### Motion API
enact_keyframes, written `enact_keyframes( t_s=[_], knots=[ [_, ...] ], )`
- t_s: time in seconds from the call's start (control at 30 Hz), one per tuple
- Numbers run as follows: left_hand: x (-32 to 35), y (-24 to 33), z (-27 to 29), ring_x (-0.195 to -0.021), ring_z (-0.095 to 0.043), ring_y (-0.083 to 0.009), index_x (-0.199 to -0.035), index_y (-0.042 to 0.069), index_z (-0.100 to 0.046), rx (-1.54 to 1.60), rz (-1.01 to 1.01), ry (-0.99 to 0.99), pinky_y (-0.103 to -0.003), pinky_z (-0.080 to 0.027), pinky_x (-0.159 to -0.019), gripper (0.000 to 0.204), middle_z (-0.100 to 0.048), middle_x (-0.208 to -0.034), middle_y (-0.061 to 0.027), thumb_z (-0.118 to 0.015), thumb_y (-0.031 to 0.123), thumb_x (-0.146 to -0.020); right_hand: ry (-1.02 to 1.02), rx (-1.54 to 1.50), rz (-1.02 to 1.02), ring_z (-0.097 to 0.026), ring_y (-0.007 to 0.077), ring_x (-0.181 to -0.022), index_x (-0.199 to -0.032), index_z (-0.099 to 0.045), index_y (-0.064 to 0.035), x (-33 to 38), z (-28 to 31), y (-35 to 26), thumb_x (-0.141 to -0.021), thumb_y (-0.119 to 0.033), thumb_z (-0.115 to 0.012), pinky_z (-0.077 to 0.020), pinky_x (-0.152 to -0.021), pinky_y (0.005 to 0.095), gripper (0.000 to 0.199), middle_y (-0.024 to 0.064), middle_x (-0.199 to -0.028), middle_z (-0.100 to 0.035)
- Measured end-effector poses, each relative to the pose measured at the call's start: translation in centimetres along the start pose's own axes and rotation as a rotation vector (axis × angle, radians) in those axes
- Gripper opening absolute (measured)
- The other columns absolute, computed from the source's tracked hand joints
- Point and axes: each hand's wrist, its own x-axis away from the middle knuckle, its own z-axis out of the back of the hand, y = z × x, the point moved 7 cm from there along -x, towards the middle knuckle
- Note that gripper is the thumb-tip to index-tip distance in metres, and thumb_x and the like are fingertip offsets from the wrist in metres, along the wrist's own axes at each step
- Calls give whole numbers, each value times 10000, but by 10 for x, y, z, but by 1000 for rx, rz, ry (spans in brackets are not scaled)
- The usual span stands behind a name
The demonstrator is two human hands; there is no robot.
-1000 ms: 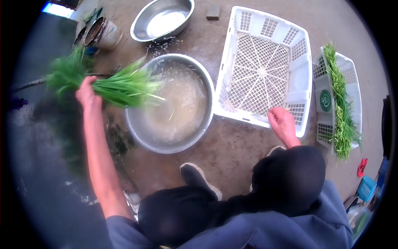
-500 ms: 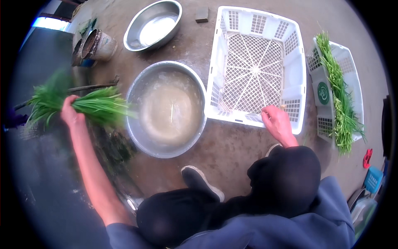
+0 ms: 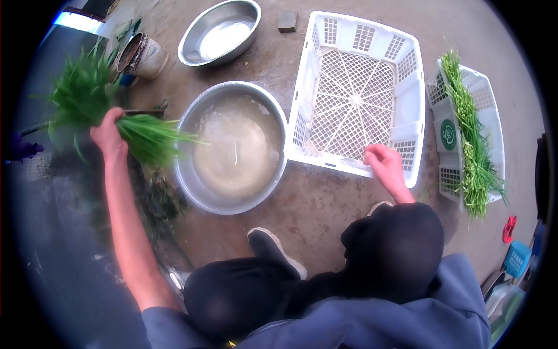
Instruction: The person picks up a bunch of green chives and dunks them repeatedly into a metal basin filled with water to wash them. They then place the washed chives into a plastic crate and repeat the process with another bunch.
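In my left hand [image 3: 110, 136], closed around its middle, is a bunch of long, thin green leaves that look like chives [image 3: 148, 136]. It is blurred by motion, and one end reaches over the left rim of a metal basin [image 3: 192, 198] of cloudy water. A thin pale strand shows in the water. My right hand [image 3: 386, 170], fingers curled with nothing visible in them, is at the near rim of a large white plastic crate [image 3: 346, 35]. The crate's lattice bottom shows, with no greens on it.
A second white crate [image 3: 494, 125] on the right holds more long green stalks [image 3: 468, 128]. Behind the water basin stands another metal basin [image 3: 247, 43]. A dirty bucket [image 3: 148, 61] is at far left, a small block [image 3: 287, 21] at the back. A red object [image 3: 510, 229] and a blue container [image 3: 516, 259] lie at right.
The bunch in my left hand has swung, its left end rising and its right end dropping slightly beside the basin. My right hand stays at the crate's near rim. The view has shifted slightly.
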Motion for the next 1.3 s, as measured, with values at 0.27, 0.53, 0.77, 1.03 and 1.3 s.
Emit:
enact_keyframes(
  t_s=[0.27,0.53,0.77,1.03,1.3],
  knots=[
    [75,65,-115,-644,-581,-172,-858,-53,-571,112,152,-471,-269,-485,-604,121,-591,-762,-91,-564,-37,-739,61,-554,6,-648,158,-901,-1090,-610,26,-29,16,-47,-892,-170,-620,-518,-767,284,278,95,-991,-659],
    [161,119,-235,-592,-537,-133,-745,-18,-588,146,201,-847,-248,-423,-558,79,-575,-668,-65,-550,27,-692,-37,-404,485,-312,332,-1366,-1453,-220,30,-80,12,-186,-652,-484,-808,-242,-1142,388,1119,239,-1450,-334],
    [212,141,-309,-635,-554,-134,-759,-8,-584,361,428,-923,-266,-465,-615,57,-574,-686,-51,-555,7,-712,-90,-733,488,-399,302,-1307,-1477,-165,-18,-81,18,-200,-614,-352,-845,-319,-1093,369,1149,206,-1395,-394],
    [263,184,-381,-776,-549,-120,-1039,-28,-580,-66,41,-1437,-285,-457,-685,415,-597,-867,-56,-685,244,-743,-172,-1234,219,-620,192,-979,-1154,-492,24,-81,37,-156,-712,-12,-754,-533,-828,313,515,107,-1038,-601],
    [235,158,-387,-1140,-544,-229,-1305,-22,-470,-54,-27,-1390,-345,-419,-960,649,-581,-1214,-148,-676,365,-827,-3,-1643,-69,-654,223,-781,-1076,-492,-20,-71,106,-76,-725,-75,-719,-575,-730,369,421,117,-842,-623]
  ],
)
